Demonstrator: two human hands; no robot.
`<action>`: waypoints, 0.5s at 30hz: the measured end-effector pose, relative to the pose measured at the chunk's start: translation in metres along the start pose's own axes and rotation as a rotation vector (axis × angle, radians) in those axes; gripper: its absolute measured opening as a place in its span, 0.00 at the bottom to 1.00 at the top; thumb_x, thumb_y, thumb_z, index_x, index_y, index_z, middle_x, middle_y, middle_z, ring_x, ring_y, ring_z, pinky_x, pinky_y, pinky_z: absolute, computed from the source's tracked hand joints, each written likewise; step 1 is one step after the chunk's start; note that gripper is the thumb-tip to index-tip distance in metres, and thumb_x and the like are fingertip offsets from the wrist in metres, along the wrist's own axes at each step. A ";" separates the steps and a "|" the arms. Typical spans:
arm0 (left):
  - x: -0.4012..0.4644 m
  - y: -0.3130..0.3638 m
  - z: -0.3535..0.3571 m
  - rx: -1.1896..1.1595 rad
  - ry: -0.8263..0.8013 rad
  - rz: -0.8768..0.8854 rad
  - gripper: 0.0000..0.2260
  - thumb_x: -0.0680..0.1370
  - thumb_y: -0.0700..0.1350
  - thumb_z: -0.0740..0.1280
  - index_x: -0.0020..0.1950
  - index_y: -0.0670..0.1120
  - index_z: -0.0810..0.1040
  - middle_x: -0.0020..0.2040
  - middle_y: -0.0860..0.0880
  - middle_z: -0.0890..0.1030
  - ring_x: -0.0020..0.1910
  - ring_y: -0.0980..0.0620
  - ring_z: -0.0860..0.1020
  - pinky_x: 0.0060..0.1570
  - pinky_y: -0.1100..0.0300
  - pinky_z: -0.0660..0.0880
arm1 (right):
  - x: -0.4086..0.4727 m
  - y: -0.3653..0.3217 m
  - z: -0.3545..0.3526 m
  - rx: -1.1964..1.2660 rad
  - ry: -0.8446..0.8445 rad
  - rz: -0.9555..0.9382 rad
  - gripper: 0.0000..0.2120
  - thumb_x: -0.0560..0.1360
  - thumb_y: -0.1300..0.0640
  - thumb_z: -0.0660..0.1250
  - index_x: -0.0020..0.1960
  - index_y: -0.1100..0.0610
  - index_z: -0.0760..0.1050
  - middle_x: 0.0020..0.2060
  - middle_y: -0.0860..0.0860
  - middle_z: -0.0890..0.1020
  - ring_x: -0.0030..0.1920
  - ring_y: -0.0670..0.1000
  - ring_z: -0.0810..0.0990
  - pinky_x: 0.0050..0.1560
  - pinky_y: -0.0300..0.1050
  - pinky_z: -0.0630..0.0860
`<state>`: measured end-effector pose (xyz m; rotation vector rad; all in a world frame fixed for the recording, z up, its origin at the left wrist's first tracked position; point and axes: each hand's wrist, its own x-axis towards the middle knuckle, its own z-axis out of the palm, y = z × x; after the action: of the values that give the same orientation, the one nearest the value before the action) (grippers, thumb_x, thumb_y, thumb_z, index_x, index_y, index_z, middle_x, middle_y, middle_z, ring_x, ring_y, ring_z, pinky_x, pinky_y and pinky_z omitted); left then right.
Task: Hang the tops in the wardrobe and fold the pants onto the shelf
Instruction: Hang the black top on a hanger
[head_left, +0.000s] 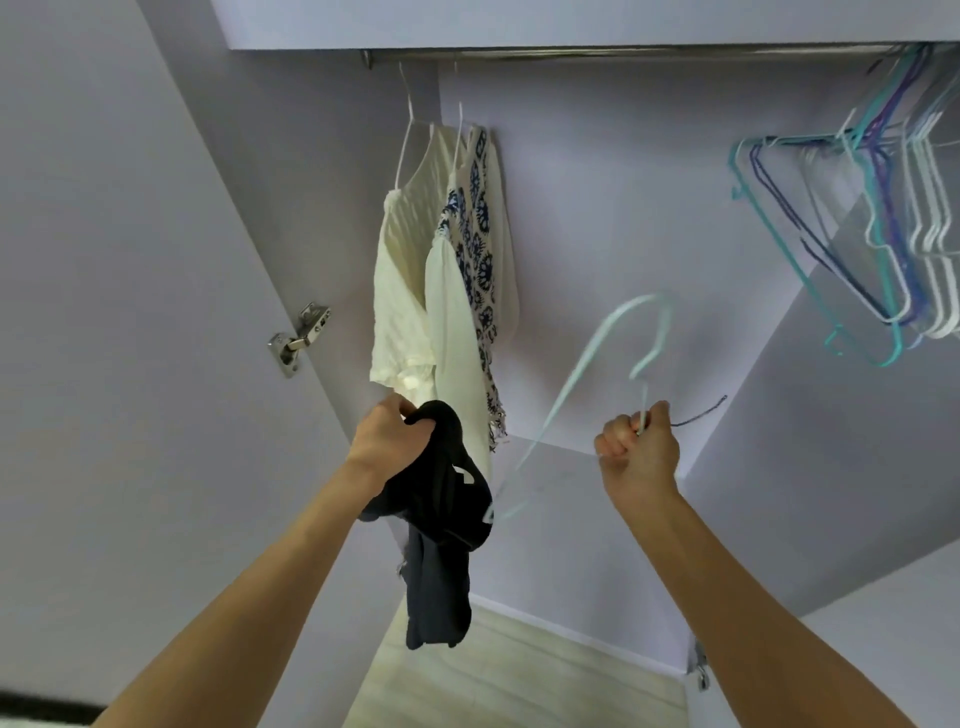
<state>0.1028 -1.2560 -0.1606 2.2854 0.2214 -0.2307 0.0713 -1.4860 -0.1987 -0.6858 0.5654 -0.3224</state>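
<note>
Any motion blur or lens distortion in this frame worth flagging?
Head view: the pale hanger in the right hand is smeared by motion blur, while the black top gripped by the left hand stays fairly sharp; wide-angle distortion splays the wardrobe walls outward; lighting is soft and even, without glare.

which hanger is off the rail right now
The pale blue hanger gripped in the right hand; the empty hangers all hang on the rail.
</note>
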 end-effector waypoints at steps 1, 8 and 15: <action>-0.005 0.002 -0.003 -0.036 -0.058 -0.008 0.06 0.77 0.44 0.62 0.52 0.45 0.73 0.45 0.46 0.77 0.39 0.52 0.75 0.36 0.62 0.71 | 0.000 0.003 0.009 0.045 -0.027 0.031 0.22 0.82 0.52 0.49 0.30 0.52 0.53 0.16 0.46 0.56 0.17 0.45 0.53 0.20 0.37 0.54; -0.037 0.024 -0.046 -0.366 -0.205 0.114 0.07 0.77 0.37 0.61 0.50 0.43 0.78 0.47 0.43 0.82 0.48 0.46 0.81 0.50 0.53 0.79 | -0.009 0.047 0.053 -0.179 -0.027 -0.006 0.19 0.81 0.53 0.52 0.32 0.54 0.57 0.16 0.44 0.60 0.17 0.44 0.57 0.22 0.36 0.58; -0.038 -0.012 -0.085 -0.146 0.299 0.083 0.08 0.75 0.36 0.59 0.47 0.46 0.76 0.40 0.49 0.77 0.43 0.48 0.76 0.39 0.61 0.69 | 0.004 0.031 0.079 -0.200 0.028 -0.208 0.20 0.82 0.54 0.49 0.32 0.54 0.57 0.18 0.47 0.63 0.18 0.43 0.60 0.20 0.35 0.57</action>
<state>0.0716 -1.1880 -0.1044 2.1701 0.2856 0.1666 0.1238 -1.4249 -0.1708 -0.9380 0.5585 -0.4746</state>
